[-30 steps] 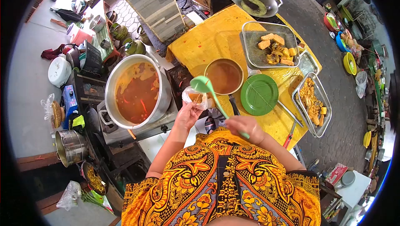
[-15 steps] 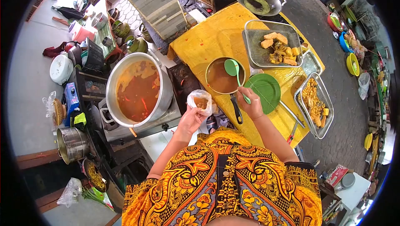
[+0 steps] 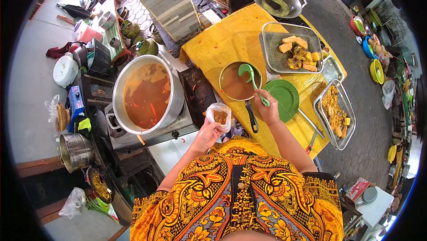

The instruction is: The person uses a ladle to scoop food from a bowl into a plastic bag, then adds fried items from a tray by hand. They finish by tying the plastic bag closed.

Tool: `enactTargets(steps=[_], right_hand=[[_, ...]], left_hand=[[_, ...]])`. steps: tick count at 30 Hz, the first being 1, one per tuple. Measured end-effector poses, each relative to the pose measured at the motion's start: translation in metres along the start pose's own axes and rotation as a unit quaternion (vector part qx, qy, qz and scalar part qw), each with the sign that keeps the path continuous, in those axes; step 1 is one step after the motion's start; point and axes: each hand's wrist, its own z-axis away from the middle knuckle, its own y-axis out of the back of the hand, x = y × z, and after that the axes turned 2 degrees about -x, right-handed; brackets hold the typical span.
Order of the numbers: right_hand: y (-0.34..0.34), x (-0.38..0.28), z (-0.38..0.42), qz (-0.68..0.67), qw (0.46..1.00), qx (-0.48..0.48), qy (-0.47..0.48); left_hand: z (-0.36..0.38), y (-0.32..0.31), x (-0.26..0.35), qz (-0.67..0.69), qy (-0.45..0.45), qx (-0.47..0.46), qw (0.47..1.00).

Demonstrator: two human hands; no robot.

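My left hand (image 3: 207, 135) is closed round a clear plastic bag (image 3: 226, 109), its mouth spread, with brown food inside. In my right hand (image 3: 268, 109) is the handle of a green ladle (image 3: 250, 74). The ladle's bowl dips into brown sauce in a saucepan (image 3: 223, 89), whose black handle points toward me. A green plate (image 3: 288, 103) lies close beside my right hand. Left of the bag, a large pot (image 3: 178, 94) of reddish-brown soup with red chillies stands on a stove (image 3: 149, 138).
On the yellow-covered table (image 3: 222, 34) sit a wire basket (image 3: 278, 65) of fried pieces and another basket (image 3: 321, 115) of yellow food. Tongs (image 3: 310, 122) lie near the plate. A wok (image 3: 291, 3) stands at the far end.
The ladle's bowl has moved slightly lower and left, into the sauce. My left hand and the bag have shifted a little right and down.
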Motion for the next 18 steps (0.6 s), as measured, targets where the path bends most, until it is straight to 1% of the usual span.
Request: enactTargets(steps=[2, 3, 5, 7, 9, 11, 12, 14, 18], right_hand=[[-0.002, 0.004, -0.001, -0.023, 0.999, 0.015, -0.036], [-0.005, 0.01, 0.0, -0.023, 0.999, 0.015, -0.036], [-0.008, 0.022, 0.001, -0.095, 0.992, 0.017, -0.076], [-0.007, 0.018, -0.001, -0.104, 0.991, 0.021, -0.082], [-0.007, 0.018, -0.002, -0.114, 0.989, 0.025, -0.087], [-0.007, 0.02, -0.002, -0.156, 0.983, 0.039, -0.085], [-0.005, 0.015, -0.003, -0.156, 0.983, 0.039, -0.085], [0.0, 0.006, -0.005, -0.131, 0.981, 0.025, -0.14], [-0.002, 0.014, -0.004, -0.158, 0.977, 0.035, -0.142]], left_hand=[[0.0, 0.0, -0.001, -0.006, 0.001, -0.004, 1.0], [0.0, 0.0, -0.001, -0.011, 0.002, -0.007, 1.0], [0.001, 0.0, -0.002, -0.014, 0.004, -0.006, 1.0], [0.003, -0.007, 0.0, -0.017, 0.007, -0.006, 1.0], [0.005, -0.013, 0.001, -0.035, -0.013, -0.002, 0.999], [0.006, -0.015, 0.001, -0.03, -0.016, 0.002, 0.999], [0.006, -0.015, 0.001, -0.025, -0.018, 0.006, 1.0], [0.004, -0.014, 0.001, -0.028, -0.019, 0.011, 0.999], [0.003, -0.015, 0.004, -0.04, -0.018, 0.019, 0.999]])
